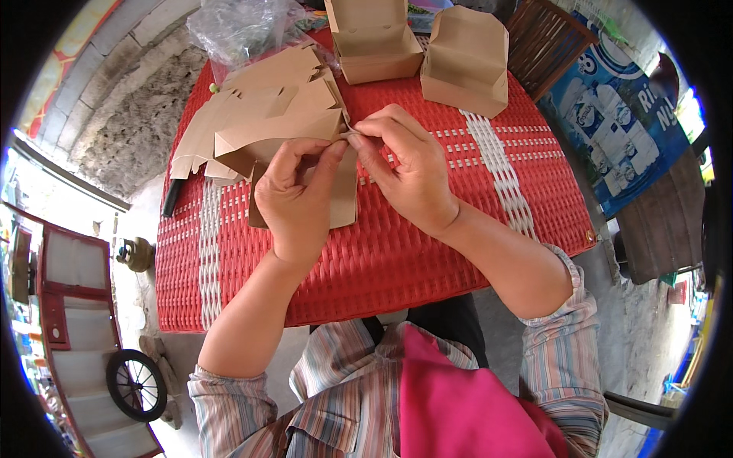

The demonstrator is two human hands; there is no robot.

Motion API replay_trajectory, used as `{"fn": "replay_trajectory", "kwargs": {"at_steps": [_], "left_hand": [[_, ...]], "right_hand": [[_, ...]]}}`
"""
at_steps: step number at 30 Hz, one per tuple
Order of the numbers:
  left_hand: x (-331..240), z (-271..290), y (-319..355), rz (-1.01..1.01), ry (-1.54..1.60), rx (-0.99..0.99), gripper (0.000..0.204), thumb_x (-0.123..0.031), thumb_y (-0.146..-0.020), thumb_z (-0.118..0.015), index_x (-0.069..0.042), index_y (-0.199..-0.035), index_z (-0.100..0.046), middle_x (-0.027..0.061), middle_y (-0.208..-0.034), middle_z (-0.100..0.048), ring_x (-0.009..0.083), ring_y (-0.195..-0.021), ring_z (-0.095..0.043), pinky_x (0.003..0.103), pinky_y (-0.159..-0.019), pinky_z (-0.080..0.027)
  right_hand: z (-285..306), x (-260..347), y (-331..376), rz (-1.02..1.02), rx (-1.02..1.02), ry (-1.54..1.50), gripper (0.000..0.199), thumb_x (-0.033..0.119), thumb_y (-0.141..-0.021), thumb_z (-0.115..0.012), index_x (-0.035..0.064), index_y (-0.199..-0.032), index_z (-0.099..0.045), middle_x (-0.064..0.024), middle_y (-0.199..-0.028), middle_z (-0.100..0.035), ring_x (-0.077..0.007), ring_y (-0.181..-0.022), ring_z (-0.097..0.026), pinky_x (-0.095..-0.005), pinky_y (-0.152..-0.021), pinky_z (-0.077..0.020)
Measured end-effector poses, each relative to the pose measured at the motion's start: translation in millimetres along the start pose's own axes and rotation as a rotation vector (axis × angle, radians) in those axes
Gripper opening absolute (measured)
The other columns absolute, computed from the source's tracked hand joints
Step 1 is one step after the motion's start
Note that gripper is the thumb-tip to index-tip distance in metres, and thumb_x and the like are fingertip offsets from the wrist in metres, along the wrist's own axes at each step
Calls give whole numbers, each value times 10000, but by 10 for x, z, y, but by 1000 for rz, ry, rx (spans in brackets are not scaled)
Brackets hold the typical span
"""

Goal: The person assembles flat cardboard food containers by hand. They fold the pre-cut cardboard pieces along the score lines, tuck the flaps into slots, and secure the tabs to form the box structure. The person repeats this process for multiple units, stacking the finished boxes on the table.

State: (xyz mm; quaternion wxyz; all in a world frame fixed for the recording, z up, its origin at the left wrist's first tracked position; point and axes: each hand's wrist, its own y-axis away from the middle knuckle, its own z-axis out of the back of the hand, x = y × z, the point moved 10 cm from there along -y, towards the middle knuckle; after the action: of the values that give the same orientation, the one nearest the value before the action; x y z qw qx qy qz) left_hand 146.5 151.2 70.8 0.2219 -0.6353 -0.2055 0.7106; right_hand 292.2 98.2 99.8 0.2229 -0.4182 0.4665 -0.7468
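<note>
Over the table, my left hand (296, 200) and my right hand (412, 169) meet, thumbs and fingertips pinching a corner flap of a partly folded brown cardboard food box (345, 197). The box stands tilted, with its side walls bent up and one panel hanging below my left hand. My fingers cover much of the pinched corner. Just behind it lies a pile of flat box blanks (256, 103). Two shaped boxes stand open at the far side: one box (378, 67) near the middle and another box (467, 85) to its right.
Red and white woven plastic covers the table (427, 244). A clear plastic bag (243, 30) sits at the far left. Something black and stick-like (172, 197) lies at the left edge. A wooden chair (544, 42) and a blue banner (611, 114) stand beyond the right side.
</note>
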Motion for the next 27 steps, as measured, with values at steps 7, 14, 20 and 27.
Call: {"fn": "replay_trajectory", "kwargs": {"at_steps": [7,14,20,27], "left_hand": [[-181,-53,82,-167,-95,7,96,-9,-844,-722,-9,-910,-653,49,-799,-678,77,-748,-624,235,-664,-490],[-79,-5,-36,-94,-67,86,64,-18,-882,-693,7,-938,-674,56,-834,-697,82,-805,-628,233,-720,-490],[5,-57,-15,-2,268,95,63,3,-893,-684,19,-953,-697,18,-889,-706,60,-821,-610,220,-769,-491],[-1,-63,-21,-6,251,88,83,-8,-889,-695,21,-966,-692,19,-883,-706,59,-820,-615,215,-765,-492]], "right_hand": [[39,93,-6,43,-19,-11,168,-60,-788,-691,-9,-923,-605,-93,-855,-586,-246,-706,-617,-314,-584,-504],[50,34,-19,15,22,-35,122,-28,-827,-678,-16,-922,-603,-90,-853,-585,-221,-712,-626,-295,-592,-505],[51,57,-15,-49,45,-75,113,-26,-831,-680,-19,-912,-601,-90,-839,-585,-219,-698,-622,-292,-574,-497],[57,71,3,-9,27,-9,116,-17,-835,-693,-21,-930,-627,-95,-859,-622,-213,-735,-649,-286,-592,-505]]}}
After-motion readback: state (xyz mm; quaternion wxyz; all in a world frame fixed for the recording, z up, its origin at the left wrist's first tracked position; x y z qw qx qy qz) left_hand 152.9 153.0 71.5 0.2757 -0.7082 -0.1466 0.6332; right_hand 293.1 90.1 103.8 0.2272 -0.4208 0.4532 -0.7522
